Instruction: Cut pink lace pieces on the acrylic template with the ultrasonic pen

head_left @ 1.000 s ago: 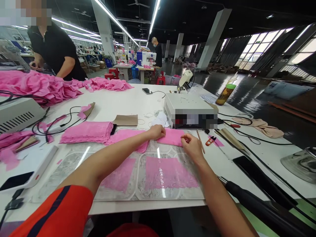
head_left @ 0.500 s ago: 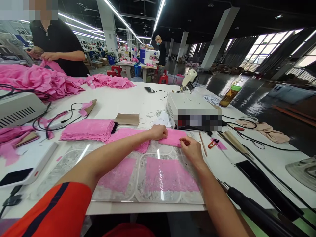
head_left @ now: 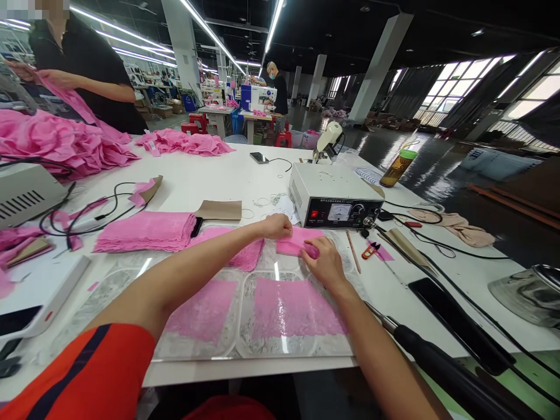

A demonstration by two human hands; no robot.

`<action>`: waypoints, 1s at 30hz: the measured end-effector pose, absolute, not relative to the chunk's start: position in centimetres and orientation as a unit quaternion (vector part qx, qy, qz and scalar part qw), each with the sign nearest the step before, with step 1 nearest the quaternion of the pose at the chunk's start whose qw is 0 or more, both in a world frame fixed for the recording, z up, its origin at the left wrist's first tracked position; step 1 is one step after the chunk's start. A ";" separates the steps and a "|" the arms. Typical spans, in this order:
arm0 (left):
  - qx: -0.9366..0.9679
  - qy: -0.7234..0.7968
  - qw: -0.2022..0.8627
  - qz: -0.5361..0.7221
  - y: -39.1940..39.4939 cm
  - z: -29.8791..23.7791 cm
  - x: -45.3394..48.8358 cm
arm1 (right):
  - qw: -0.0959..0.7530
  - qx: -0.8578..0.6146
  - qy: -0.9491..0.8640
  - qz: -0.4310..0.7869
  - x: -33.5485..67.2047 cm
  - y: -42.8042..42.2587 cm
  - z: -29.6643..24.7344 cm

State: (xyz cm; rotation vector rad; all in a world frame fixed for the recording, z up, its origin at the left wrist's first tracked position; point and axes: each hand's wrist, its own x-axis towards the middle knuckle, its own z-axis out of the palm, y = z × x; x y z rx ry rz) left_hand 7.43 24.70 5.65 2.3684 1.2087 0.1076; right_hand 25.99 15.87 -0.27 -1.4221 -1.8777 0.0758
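A small pink fabric piece (head_left: 294,241) lies near the far edge of a clear plastic sheet (head_left: 175,350). My left hand (head_left: 278,226) is closed at its far left corner, fingertips partly hidden. Between the thumb and fingers of my right hand (head_left: 324,262) is the right end of the piece, bunched and folded over. Under the sheet, nearer me, two flat pink pieces (head_left: 293,306) show through. A pink lace-edged piece (head_left: 245,251) rests below my left forearm, beside a thick stack of pink fabric pieces (head_left: 146,232).
Behind my hands stands a control box (head_left: 339,198) with a dial. To the right are orange thread snips (head_left: 370,251), a pencil (head_left: 353,252), a black-handled tool (head_left: 437,356) with cable, and a glass jar (head_left: 527,294). A co-worker (head_left: 83,70) handles pink fabric at the far left.
My right hand has moved left, folding and bunching the right end of the pink piece. My left hand stays at the far left corner. The view has shifted slightly.
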 end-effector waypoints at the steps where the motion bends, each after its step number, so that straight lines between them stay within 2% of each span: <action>1: 0.865 0.437 0.241 0.041 24.7 5.8 7.4 | 0.380 -0.558 -0.738 0.020 25.8 15.9 -0.2; 8: 0.875 0.407 0.260 0.045 23.8 8.2 7.1 | 0.367 -0.579 -0.727 -0.046 26.2 15.5 0.5; 13: 0.870 0.394 0.293 0.054 20.1 9.4 6.0 | 0.334 -0.545 -0.768 -0.041 27.1 12.2 1.3; 20: 0.862 0.362 0.353 0.035 12.0 8.0 4.2 | 0.274 -0.396 -0.869 -0.114 27.2 4.3 1.4; 30: 0.870 0.358 0.333 0.063 7.8 6.1 4.0 | 0.262 -0.352 -0.892 -0.112 27.9 0.8 0.8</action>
